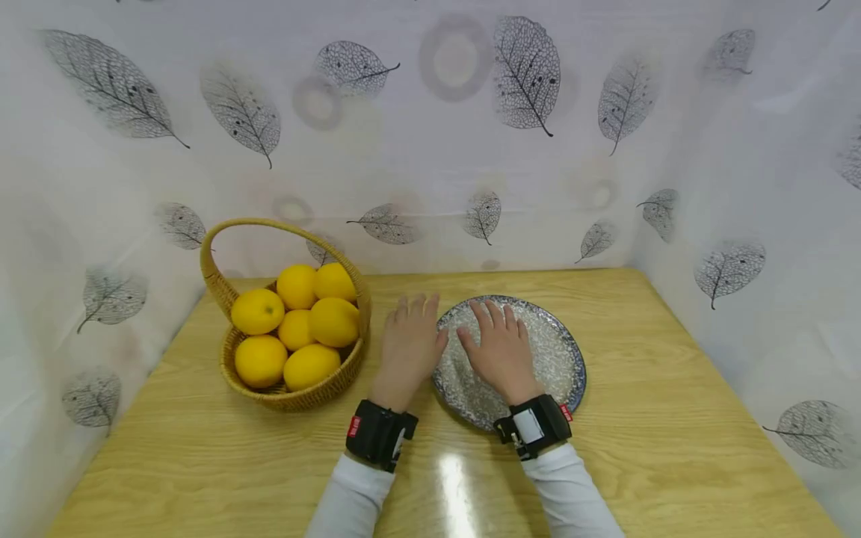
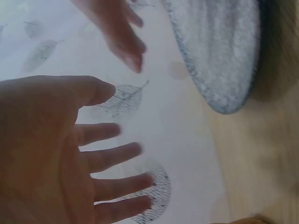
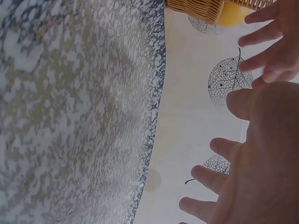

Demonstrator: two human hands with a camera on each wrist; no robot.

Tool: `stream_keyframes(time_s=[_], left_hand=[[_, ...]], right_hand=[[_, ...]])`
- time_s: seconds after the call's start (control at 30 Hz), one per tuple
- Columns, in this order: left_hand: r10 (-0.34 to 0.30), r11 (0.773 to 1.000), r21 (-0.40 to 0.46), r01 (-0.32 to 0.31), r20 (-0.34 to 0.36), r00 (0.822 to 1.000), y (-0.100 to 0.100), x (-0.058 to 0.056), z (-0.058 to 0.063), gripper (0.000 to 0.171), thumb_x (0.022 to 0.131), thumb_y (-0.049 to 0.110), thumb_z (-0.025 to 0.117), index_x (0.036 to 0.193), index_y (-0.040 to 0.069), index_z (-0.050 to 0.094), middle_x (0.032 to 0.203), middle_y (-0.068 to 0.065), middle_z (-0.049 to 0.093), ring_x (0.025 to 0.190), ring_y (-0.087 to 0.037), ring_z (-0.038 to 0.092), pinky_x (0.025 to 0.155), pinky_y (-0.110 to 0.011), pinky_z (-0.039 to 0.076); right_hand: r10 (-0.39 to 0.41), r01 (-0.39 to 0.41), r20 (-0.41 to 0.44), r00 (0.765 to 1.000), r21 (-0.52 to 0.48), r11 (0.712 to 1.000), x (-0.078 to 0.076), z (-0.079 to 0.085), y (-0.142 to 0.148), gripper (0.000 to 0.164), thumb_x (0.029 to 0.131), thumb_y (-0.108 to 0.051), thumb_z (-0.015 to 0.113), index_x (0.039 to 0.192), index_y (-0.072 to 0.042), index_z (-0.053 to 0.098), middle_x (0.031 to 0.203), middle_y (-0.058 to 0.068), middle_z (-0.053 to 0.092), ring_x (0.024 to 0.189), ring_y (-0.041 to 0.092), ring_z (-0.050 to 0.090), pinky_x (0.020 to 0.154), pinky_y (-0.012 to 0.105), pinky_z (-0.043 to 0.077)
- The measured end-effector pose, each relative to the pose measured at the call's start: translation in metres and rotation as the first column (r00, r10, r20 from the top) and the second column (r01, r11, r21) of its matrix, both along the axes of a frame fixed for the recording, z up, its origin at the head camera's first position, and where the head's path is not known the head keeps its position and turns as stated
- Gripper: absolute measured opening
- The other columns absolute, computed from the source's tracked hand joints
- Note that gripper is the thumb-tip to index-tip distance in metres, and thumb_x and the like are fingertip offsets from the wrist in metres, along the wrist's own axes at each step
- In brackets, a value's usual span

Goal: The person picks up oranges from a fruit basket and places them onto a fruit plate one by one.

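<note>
My left hand [image 1: 412, 344] hovers between the wicker basket [image 1: 296, 400] and the round speckled plate [image 1: 554, 344], its fingers extended and spread. Over the plate is my right hand [image 1: 501, 355], palm down with the fingers apart. Neither hand holds anything. In the left wrist view the left palm [image 2: 42, 154] faces the camera, with the plate [image 2: 219, 56] off to the right side. The right wrist view shows the plate's grey-white surface [image 3: 84, 112] below the right hand [image 3: 271, 154]. Several yellow lemons [image 1: 261, 361] fill the basket, under its tall arched handle.
A light wooden table [image 1: 659, 448] carries the basket on the left and the plate near the middle. White cloth with a grey leaf print [image 1: 417, 164] stands behind the table and along both sides. Light glares off the table's front.
</note>
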State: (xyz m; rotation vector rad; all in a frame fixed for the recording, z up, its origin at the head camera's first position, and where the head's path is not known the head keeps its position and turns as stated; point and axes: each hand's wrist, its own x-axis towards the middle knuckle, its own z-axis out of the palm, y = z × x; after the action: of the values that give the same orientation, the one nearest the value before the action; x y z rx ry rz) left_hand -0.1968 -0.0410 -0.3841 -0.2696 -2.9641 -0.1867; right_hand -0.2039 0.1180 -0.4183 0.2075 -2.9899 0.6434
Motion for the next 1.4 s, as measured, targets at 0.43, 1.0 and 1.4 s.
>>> stream_keyframes(time_s=[0.43,1.0,1.4], left_hand=[[-0.269,0.960,0.087,0.266,0.021,0.963,-0.052,0.044,0.039,0.029,0.106,0.036,0.054,0.118,0.016,0.070,0.099,0.002,0.075,0.078,-0.012,0.068,0.067,-0.029,0.056],[-0.010,0.993,-0.115,-0.002,-0.102,0.995,-0.207,0.024,0.059,0.051,0.098,0.024,0.066,0.135,-0.008,0.053,0.133,-0.035,0.054,0.119,-0.056,0.052,0.093,-0.069,0.046],[0.012,0.997,-0.083,-0.009,0.038,0.999,-0.245,-0.014,0.029,0.063,0.101,0.027,0.061,0.144,-0.014,0.040,0.135,-0.046,0.043,0.119,-0.064,0.046,0.094,-0.072,0.045]], right_hand=[[0.003,-0.003,0.036,0.999,0.010,1.000,0.001,0.000,-0.003,0.063,0.107,-0.046,0.044,0.161,-0.018,0.030,0.165,0.021,0.032,0.155,0.047,0.020,0.126,0.065,0.016],[0.026,-0.026,-0.023,0.999,0.004,1.000,-0.002,0.003,0.005,0.059,0.108,-0.042,0.045,0.159,-0.015,0.035,0.162,0.021,0.037,0.154,0.046,0.025,0.125,0.062,0.021],[0.021,-0.021,-0.034,0.999,-0.014,1.000,-0.003,0.008,0.005,0.057,0.107,-0.039,0.048,0.157,-0.013,0.039,0.157,0.019,0.045,0.149,0.042,0.037,0.122,0.060,0.031]])
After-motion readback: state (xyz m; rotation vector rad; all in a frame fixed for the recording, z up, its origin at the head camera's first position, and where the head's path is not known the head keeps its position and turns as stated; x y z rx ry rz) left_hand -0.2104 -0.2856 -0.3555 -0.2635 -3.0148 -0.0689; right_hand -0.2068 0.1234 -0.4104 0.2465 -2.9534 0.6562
